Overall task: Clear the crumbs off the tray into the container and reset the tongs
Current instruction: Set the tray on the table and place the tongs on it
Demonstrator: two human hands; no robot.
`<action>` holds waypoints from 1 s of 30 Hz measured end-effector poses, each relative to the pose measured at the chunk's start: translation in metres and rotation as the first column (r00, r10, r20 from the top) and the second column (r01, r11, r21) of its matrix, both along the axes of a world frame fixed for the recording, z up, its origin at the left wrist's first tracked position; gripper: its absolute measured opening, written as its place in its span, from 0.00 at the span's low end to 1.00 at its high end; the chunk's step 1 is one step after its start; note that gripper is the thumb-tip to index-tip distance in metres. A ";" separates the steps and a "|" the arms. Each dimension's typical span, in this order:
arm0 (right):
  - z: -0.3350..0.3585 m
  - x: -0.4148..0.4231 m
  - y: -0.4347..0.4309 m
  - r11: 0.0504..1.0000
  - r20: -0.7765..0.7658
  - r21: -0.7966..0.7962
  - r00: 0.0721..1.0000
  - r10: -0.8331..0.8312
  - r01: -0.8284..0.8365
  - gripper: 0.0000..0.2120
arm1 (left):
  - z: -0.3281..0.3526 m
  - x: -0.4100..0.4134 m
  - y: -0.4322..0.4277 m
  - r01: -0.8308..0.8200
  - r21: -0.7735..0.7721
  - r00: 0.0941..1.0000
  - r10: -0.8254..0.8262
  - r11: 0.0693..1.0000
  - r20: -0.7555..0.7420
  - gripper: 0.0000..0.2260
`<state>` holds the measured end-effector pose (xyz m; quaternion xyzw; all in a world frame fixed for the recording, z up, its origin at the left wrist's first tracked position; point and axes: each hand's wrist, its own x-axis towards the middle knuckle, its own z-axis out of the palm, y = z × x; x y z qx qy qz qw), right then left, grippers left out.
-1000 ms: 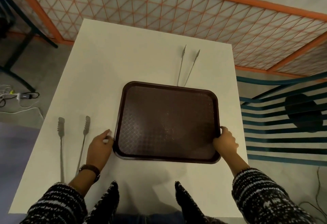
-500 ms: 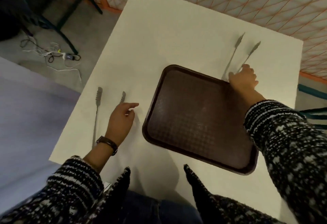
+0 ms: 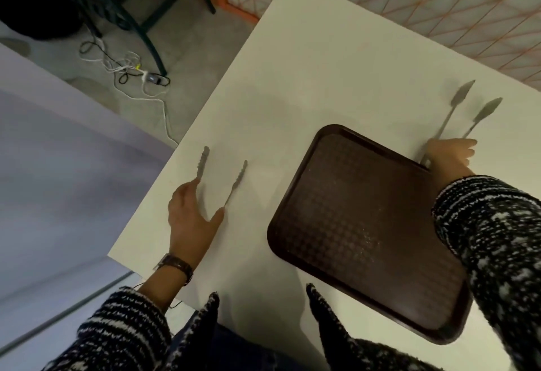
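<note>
**A:** There it was: the brown tray [image 3: 360, 230] lay flat on the white table [image 3: 307, 78], turned at an angle, its near corner down toward the person's lap. A faint dusting of pale crumbs [image 3: 366, 233] showed on its textured floor, right of the middle.

**B:** And the hands went wide of it, one to each pair of tongs?

**A:** They did. The left hand [image 3: 190, 218] was on the tongs at the left [image 3: 222, 180], near the table's left edge and well apart from the tray. Fingers and thumb were spread in a V, the fingers lying on one arm, the thumb tip meeting the other.

**B:** Squeezing them?

**A:** I couldn't tell. The two arms stood splayed, tips apart. A dark wristwatch [image 3: 175, 265] sat above the knitted sleeve.

**B:** And the right?

**A:** The right hand [image 3: 448, 157] was at the tray's far corner, on the second tongs [image 3: 465, 113]. Its fingers were curled together over the handle end, and both toothed tips pointed away across the table, apart from one another. Whether the hinge end was under the tray rim was hidden by the hand.

**B:** Any container?

**A:** I couldn't pick one out. Only cables [image 3: 128, 69] lay on the floor past the table's left edge.
</note>
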<state>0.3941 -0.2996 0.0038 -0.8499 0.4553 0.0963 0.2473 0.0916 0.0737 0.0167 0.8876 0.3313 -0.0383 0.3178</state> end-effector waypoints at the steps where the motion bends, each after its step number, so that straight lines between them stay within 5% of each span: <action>1: -0.001 -0.001 0.000 1.000 0.014 -0.001 1.000 0.004 -0.004 0.33 | -0.003 -0.003 0.003 -0.005 -0.003 0.999 0.005 1.000 -0.040 0.37; 6: 0.005 -0.007 -0.001 0.993 0.210 -0.072 0.971 0.111 -0.098 0.30 | -0.023 -0.012 0.011 0.073 0.017 0.987 -0.069 0.997 -0.146 0.43; 13: 0.031 -0.045 -0.014 0.936 0.417 -0.129 0.838 0.351 -0.328 0.32 | -0.023 -0.007 0.007 0.084 0.014 0.993 -0.082 0.996 -0.086 0.42; 21: 0.014 -0.200 -0.009 0.883 0.165 -0.012 0.870 0.465 -0.470 0.33 | -0.015 0.006 -0.011 0.171 0.014 0.981 -0.169 0.985 -0.096 0.42; 30: 0.002 -0.260 -0.001 0.930 -0.015 -0.100 0.935 0.354 -0.354 0.33 | -0.001 0.028 -0.072 0.116 -0.203 0.991 -0.099 0.972 0.094 0.39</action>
